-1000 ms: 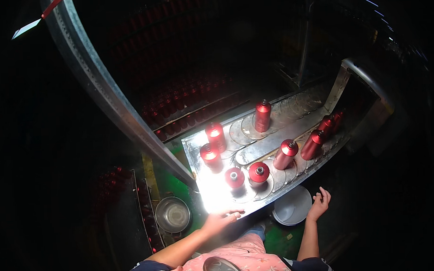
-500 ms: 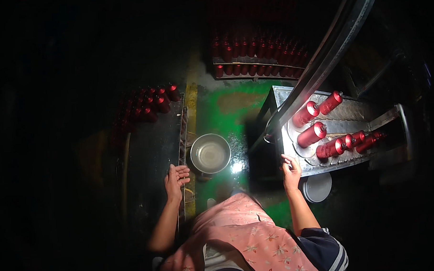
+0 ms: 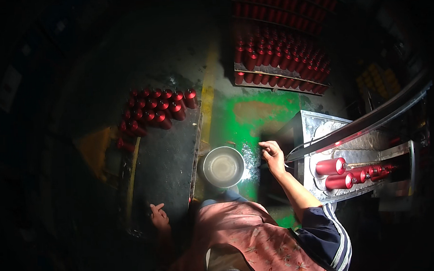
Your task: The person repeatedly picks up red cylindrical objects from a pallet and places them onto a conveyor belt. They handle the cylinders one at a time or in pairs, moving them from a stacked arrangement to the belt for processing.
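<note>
My right hand (image 3: 272, 157) is in the air just left of the metal bench, its fingers loosely bent, thumb and forefinger apart, and nothing visible in it. Low over the dark tabletop on the left, my left hand (image 3: 159, 216) is in shadow with its fingers spread and holds nothing visible. On the bench beyond my right hand, several shiny red bottle-shaped cylinders (image 3: 331, 167) with small necks lie tilted. Between my hands stands a round metal basin (image 3: 224, 167) with a pale inside.
More red cylinders stand grouped on the dark table (image 3: 165, 170) to the left and in rows on a rack (image 3: 282, 76) at the back. A curved metal bar (image 3: 360, 121) crosses over the metal bench (image 3: 313, 120). Wet green floor (image 3: 259, 105) shows between.
My right hand has left the bench edge and moved left. My left hand has drawn back toward me and left, away from the basin. The whole view has shifted.
</note>
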`<state>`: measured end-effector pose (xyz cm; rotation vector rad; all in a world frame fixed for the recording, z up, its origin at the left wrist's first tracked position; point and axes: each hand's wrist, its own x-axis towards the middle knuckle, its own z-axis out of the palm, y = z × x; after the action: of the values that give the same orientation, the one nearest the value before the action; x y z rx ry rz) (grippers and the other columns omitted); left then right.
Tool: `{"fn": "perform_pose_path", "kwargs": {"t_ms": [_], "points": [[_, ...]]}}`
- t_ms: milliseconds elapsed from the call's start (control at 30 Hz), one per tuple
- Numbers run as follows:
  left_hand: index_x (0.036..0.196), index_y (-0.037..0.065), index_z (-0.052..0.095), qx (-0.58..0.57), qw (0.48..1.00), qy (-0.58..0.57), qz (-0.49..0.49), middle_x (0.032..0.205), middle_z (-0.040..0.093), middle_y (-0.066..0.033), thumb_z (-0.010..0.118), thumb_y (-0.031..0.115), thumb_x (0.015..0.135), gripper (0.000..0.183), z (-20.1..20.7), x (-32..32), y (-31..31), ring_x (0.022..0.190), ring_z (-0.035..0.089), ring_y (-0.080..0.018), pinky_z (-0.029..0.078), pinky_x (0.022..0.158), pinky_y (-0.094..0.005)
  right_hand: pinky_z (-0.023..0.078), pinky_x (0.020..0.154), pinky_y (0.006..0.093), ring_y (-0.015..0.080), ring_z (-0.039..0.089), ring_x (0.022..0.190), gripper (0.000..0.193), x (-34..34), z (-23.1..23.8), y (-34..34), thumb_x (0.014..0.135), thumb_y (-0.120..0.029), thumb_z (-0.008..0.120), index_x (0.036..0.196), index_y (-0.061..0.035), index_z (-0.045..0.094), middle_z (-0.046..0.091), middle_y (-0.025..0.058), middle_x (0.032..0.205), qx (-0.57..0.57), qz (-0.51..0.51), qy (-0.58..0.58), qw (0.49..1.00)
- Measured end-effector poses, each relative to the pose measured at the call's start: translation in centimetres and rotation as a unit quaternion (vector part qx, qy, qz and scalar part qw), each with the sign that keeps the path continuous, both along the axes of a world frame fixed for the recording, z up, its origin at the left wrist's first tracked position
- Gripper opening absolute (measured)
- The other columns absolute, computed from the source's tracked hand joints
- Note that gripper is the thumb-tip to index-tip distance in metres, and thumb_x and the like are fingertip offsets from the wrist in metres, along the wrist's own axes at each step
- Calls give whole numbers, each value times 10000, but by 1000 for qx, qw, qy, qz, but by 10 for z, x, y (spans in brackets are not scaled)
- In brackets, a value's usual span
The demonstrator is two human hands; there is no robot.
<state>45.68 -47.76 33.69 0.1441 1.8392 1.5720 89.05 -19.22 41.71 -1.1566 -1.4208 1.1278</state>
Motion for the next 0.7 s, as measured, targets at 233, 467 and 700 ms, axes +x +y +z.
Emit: {"fn": "perform_pose_path", "kwargs": {"t_ms": [233,467,700], "points": [[911,34,700,-92,995,-39,13,524,285,54,371,544,1032,619,27,-21,56,431,258,-69,224,417,-237,502,676,212,71,557,801,336,-17,1,70,849,136,557,1110,-29,692,544,7,1082,12,-41,-50,998],[984,24,693,-68,993,16,-95,526,329,41,357,493,1049,580,35,-71,109,438,276,-80,267,433,-253,486,600,213,68,547,710,393,-4,-2,92,814,164,521,1130,-25,660,595,14,1021,-28,-162,-33,986],[1009,1,668,-1,973,144,-178,571,373,11,545,176,1013,213,-36,-131,191,456,360,-103,298,436,-267,427,542,217,66,504,642,395,10,-46,138,828,207,502,1130,-24,611,650,42,951,-50,-189,13,981]]}}
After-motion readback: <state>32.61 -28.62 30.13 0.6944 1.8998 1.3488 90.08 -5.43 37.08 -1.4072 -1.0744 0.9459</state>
